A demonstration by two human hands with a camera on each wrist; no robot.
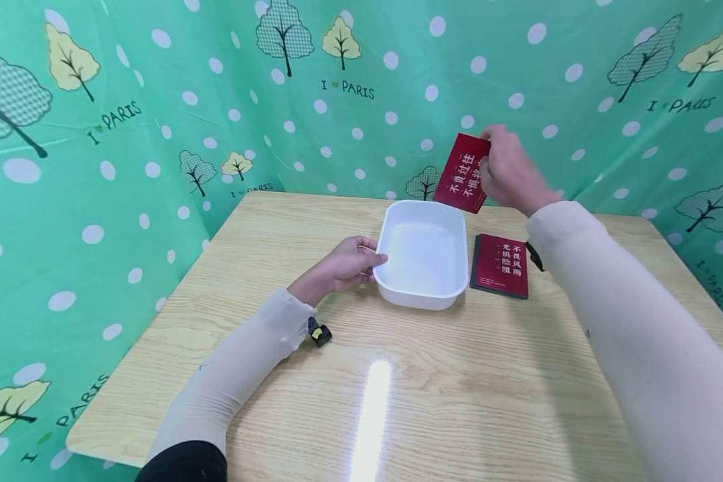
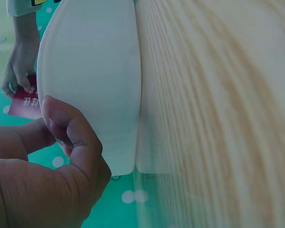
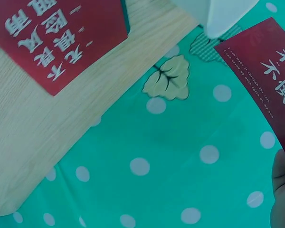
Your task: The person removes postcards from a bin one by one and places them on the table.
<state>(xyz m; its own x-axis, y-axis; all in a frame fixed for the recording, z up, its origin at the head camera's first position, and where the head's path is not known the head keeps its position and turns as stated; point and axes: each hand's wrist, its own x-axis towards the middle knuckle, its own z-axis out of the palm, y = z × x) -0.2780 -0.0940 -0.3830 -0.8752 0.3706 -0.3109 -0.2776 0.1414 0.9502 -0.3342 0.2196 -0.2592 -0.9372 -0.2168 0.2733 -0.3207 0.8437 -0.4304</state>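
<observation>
My left hand (image 1: 351, 264) grips the left rim of a white plastic basin (image 1: 423, 251), thumb over the edge. The left wrist view shows the thumb and fingers pinching the basin's rim (image 2: 46, 61). Above the table's back edge, my right hand (image 1: 509, 167) holds a red card-like booklet (image 1: 462, 171) with white Chinese characters by its right side, tilted, just beyond the basin's far right corner. A stack of similar red booklets (image 1: 501, 265) lies on the table right of the basin. The right wrist view shows only part of the right hand (image 3: 282, 192) at the held booklet's lower edge.
The light wooden table (image 1: 301, 402) carries a bright light reflection near its front. A green curtain (image 1: 361, 127) with white dots and printed trees hangs behind and to the left. A black strap with a small yellow-marked block (image 1: 319, 333) is at the left wrist.
</observation>
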